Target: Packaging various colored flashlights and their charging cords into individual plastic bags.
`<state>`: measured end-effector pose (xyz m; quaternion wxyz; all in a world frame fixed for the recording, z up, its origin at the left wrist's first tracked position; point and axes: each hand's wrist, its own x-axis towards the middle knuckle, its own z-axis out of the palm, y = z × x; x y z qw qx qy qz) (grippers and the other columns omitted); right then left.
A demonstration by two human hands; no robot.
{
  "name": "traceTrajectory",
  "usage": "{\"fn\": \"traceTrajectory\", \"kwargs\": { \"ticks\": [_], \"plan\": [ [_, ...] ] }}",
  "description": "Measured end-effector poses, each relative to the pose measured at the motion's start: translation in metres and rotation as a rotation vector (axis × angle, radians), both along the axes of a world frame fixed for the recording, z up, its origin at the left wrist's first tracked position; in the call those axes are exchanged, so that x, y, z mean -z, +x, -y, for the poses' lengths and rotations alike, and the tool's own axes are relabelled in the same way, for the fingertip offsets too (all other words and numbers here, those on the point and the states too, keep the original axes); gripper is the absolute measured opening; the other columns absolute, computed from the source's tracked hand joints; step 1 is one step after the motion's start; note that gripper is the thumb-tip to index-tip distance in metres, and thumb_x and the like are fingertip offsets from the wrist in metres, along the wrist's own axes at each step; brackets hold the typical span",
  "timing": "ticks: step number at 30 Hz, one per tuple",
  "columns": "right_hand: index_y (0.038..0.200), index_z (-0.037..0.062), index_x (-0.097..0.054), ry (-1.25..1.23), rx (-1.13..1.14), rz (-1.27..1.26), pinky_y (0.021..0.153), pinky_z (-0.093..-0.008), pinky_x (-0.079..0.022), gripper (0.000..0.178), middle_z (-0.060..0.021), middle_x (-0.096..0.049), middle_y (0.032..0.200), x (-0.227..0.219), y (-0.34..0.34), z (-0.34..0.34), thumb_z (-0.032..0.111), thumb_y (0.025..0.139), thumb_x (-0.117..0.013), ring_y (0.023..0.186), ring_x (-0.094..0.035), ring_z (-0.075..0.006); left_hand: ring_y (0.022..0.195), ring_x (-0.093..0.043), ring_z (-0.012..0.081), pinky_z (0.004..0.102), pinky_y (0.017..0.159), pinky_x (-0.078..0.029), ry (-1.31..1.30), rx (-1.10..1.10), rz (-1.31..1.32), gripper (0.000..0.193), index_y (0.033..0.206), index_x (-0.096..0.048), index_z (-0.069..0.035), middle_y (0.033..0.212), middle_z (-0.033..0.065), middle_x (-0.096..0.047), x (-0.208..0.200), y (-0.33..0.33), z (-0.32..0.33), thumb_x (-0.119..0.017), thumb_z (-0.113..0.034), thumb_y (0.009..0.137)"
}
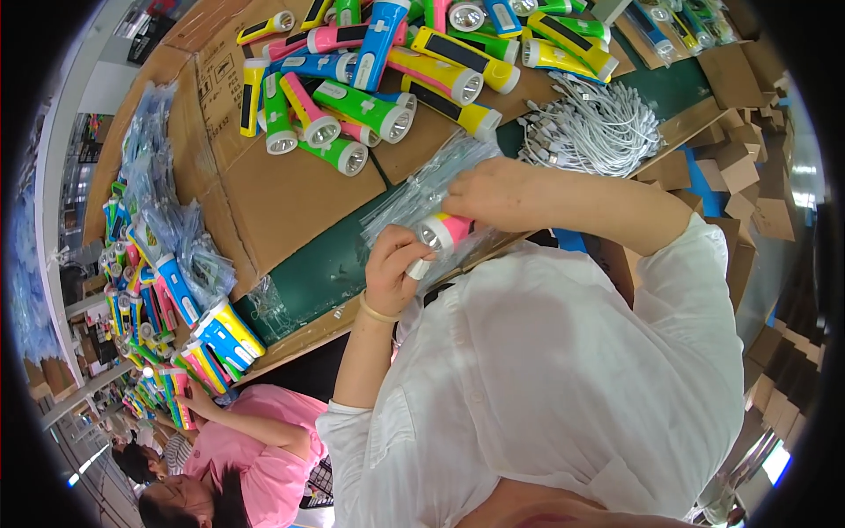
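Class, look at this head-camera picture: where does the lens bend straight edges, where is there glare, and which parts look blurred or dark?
Head view: fisheye bends the cardboard sheet edges toward the rim; corners are black vignette. Glare glints on the clear plastic bags under the right hand and on the bagged flashlights. The left hand holding the pink flashlight is sharp; the rim areas are soft and smeared.

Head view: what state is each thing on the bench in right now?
pink flashlight: held in left hand, lens toward camera.
clear bags: stacked flat, right hand resting on them.
loose flashlights: heaped unbagged on cardboard.
white cables: loose tangled pile.
bagged flashlights: piled at the left.
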<state>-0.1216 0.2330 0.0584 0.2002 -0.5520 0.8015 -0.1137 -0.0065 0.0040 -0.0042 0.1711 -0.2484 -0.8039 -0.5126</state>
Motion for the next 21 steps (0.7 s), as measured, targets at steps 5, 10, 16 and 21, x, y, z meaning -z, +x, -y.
{"fn": "traceTrajectory", "kwargs": {
  "ticks": [5, 10, 16, 21],
  "plan": [
    [0.103, 0.0104, -0.069, -0.130, 0.035, -0.078, 0.083, -0.0435, -0.055, 0.018, -0.0091, -0.068, 0.103, 0.026, 0.004, -0.004, 0.020, 0.088, -0.067, 0.100, -0.068, -0.0306, 0.084, -0.060, 0.0317, 0.0370, 0.077, -0.050, -0.110, -0.087, 0.084, 0.019, 0.096, -0.064, -0.003, 0.092, 0.0139, -0.060, 0.002, -0.013, -0.009, -0.070, 0.000, 0.078],
    [0.098, 0.0078, -0.070, -0.261, 0.735, -0.310, 0.077, -0.0458, -0.056, 0.019, -0.0135, -0.069, 0.098, 0.005, -0.037, -0.103, 0.022, 0.086, -0.072, 0.092, -0.069, -0.0342, 0.092, -0.062, 0.0346, 0.0409, 0.081, -0.052, -0.138, -0.114, 0.116, 0.020, 0.097, -0.063, -0.002, 0.098, 0.0148, -0.064, 0.008, 0.001, 0.001, -0.070, 0.002, 0.079],
    [0.088, 0.0080, -0.074, 0.368, 1.027, -0.318, 0.077, -0.0474, -0.056, 0.014, -0.0173, -0.072, 0.086, 0.027, -0.044, -0.196, 0.020, 0.085, -0.067, 0.088, -0.071, -0.0370, 0.096, -0.063, 0.0362, 0.0432, 0.085, -0.052, -0.170, -0.096, 0.092, 0.018, 0.096, -0.063, -0.002, 0.102, 0.0152, -0.067, 0.005, -0.007, -0.003, -0.072, -0.002, 0.081],
    [0.091, 0.0103, -0.074, 0.174, 1.113, -0.315, 0.076, -0.0478, -0.055, 0.013, -0.0174, -0.072, 0.090, 0.015, -0.044, -0.206, 0.019, 0.087, -0.066, 0.085, -0.070, -0.0389, 0.098, -0.064, 0.0370, 0.0434, 0.087, -0.052, -0.180, -0.103, 0.106, 0.017, 0.096, -0.063, -0.002, 0.104, 0.0152, -0.068, 0.007, -0.009, 0.000, -0.073, -0.003, 0.082]
  ]
}}
